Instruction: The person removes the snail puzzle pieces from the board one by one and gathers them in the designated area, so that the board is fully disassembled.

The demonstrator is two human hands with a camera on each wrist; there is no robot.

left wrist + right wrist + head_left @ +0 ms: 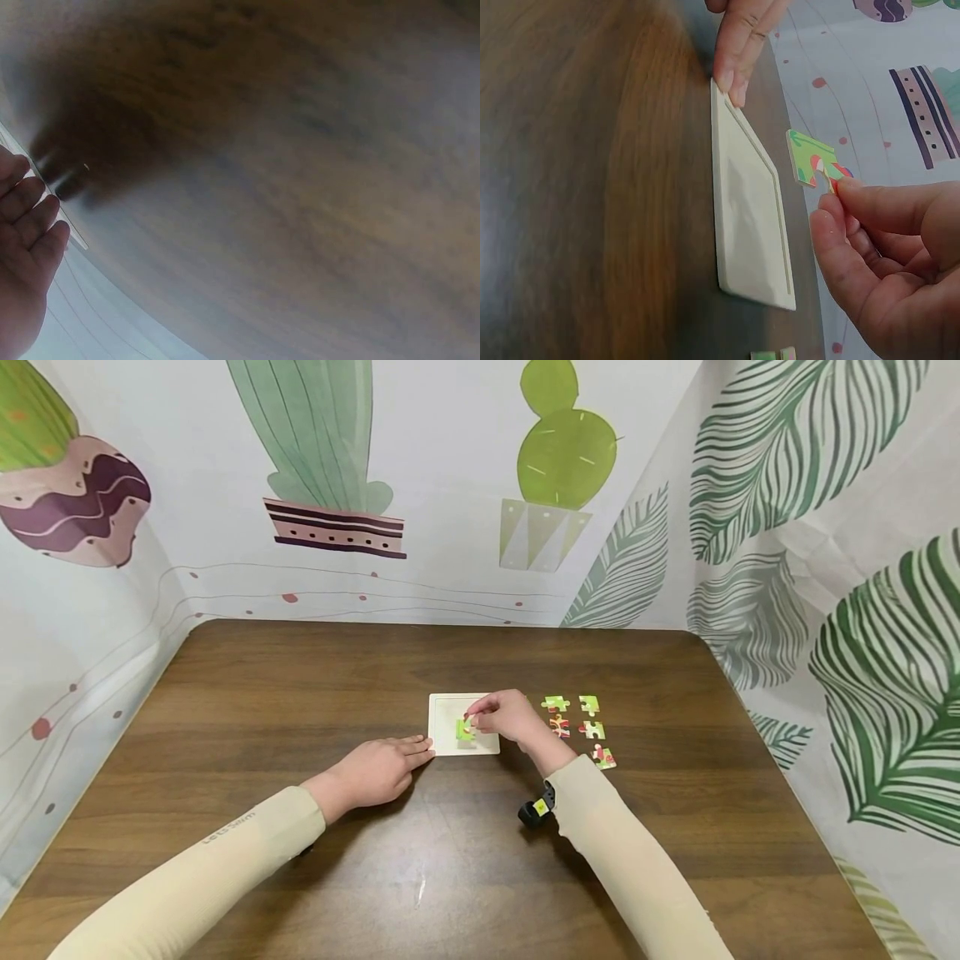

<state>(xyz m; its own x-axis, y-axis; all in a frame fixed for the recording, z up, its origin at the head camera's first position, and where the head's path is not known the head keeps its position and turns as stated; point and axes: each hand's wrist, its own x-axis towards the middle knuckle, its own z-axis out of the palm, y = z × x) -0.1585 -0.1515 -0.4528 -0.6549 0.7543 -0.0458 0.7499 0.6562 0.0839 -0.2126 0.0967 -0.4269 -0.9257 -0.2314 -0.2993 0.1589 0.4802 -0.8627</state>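
My right hand (515,718) pinches a green jigsaw puzzle piece (808,155) with red and white bits, between thumb and fingers. In the right wrist view that piece hangs above the cream puzzle tray (750,217), apart from it. The tray's recess shows bare there. With fingers extended, my left hand (377,772) touches the tray's near left corner in the head view. The left wrist view catches only part of the left hand (26,255), its fingertips at the tray's edge.
Several loose puzzle pieces (592,731) lie on the brown wooden table (337,677) to the right of the tray, partly behind the right wrist. A black wrist device (534,812) hangs under the right forearm. A printed cactus backdrop (450,527) stands behind the table.
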